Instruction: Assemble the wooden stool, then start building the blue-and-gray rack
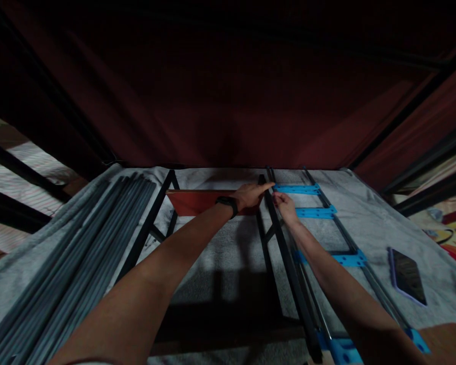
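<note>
A black metal frame [289,263] with angled side legs and cross bars lies in front of me on a grey-white blanket. A reddish-brown board [193,202] spans between its sides near the far end. My left hand [251,196], with a dark band on the wrist, reaches over the board's right end and grips the frame's right side near its far tip. Just right of that, my right hand [286,205] has its fingers pinched together against the outer side of the frame. What they hold is too small to make out.
Many grey tubes [87,253] lie bundled on the left. A metal-rod assembly with blue connectors [315,213] stretches along the right, under my right forearm. Farther right is a phone [407,276] on the blanket [376,228]. A dark red panel [228,116] rises behind.
</note>
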`<state>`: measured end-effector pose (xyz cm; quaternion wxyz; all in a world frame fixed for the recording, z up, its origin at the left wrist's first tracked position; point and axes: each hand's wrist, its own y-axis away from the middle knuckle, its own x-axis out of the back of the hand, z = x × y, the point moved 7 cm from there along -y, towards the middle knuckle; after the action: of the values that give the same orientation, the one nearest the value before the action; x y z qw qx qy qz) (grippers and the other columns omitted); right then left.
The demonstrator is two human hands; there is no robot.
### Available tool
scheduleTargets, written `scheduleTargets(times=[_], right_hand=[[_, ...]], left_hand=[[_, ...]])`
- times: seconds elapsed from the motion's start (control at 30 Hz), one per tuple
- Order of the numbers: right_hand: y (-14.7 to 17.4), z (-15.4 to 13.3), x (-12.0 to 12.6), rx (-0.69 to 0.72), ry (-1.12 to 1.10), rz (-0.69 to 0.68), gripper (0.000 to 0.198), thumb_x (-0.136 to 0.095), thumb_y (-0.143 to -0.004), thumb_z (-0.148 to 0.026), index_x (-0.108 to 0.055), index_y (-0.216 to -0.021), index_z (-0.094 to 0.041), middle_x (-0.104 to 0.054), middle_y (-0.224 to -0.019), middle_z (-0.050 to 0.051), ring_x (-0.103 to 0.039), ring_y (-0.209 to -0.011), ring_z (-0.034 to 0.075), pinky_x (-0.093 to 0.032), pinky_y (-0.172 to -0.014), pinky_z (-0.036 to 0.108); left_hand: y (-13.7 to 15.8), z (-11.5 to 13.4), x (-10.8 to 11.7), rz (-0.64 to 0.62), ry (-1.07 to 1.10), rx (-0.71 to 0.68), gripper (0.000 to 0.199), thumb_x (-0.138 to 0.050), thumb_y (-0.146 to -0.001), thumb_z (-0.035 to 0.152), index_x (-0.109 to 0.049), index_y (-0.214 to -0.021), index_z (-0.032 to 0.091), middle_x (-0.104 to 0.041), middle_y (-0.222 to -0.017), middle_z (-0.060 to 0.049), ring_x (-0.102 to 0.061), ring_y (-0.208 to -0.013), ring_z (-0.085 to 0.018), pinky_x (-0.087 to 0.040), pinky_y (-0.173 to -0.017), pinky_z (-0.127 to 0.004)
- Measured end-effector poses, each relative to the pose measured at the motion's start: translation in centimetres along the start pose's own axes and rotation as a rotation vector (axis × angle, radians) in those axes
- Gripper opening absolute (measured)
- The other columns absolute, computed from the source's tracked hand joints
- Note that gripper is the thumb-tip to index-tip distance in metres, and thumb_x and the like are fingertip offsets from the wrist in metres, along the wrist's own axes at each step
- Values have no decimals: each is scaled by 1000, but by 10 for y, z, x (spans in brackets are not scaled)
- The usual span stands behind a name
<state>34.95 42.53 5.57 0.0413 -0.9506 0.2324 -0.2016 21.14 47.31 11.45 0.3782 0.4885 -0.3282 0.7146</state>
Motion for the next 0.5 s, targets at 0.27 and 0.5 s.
scheduleTargets(times=[0.27,0.5], right_hand=[[-10,-73,-13,402,226,-158,32,-52,-87,-32,-69,-111,-20,-66,-119,10,-58,-116,24,-44,-104,40],[17,-85,-62,525,825,-359,42,-45,-95,-24,-58,-134,-20,-64,-127,13,-57,-118,28,-45,-100,44]], left_hand=[[18,-23,15,58,-54,216,79,-64,-87,35,-25,-155,22,-59,-139,-14,-58,-124,-27,-46,-95,-33],[60,-43,40,-114,-156,294,78,-68,-84,29,-33,-153,23,-60,-138,-15,-58,-124,-29,-42,-103,-38]])
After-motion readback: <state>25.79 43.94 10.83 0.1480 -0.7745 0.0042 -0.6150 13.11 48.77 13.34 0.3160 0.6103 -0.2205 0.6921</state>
